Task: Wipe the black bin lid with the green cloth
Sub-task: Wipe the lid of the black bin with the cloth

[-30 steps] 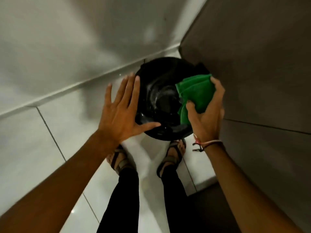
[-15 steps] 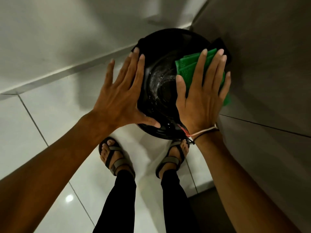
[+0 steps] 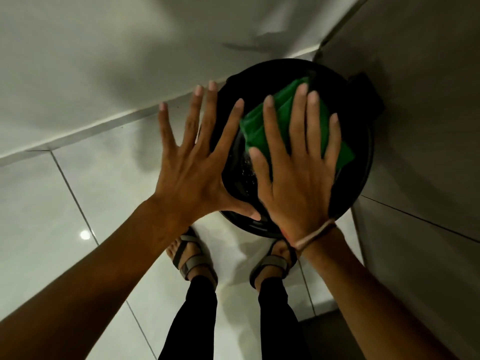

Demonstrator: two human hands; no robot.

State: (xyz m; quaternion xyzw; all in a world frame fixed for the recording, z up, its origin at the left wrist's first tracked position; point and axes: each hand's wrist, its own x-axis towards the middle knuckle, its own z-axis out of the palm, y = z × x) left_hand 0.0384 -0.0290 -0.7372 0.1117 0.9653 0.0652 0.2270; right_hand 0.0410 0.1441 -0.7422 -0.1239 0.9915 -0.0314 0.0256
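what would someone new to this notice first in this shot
The bright green cloth stands out most, pressed flat under the spread right hand on the round glossy black bin lid in the upper right, near a grey wall corner. Next comes the left hand, fingers splayed over the lid's left edge. Below, two sandalled feet stand on pale glossy floor tiles.

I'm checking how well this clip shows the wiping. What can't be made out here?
Head view only:
- Most of the cloth, under the flat right hand.
- The lid's near-left part, behind both hands; the left hand covers its edge.
- The bin body, hidden below the lid.
- Whether the left palm touches the lid.
- Right fingertips, motion-blurred.
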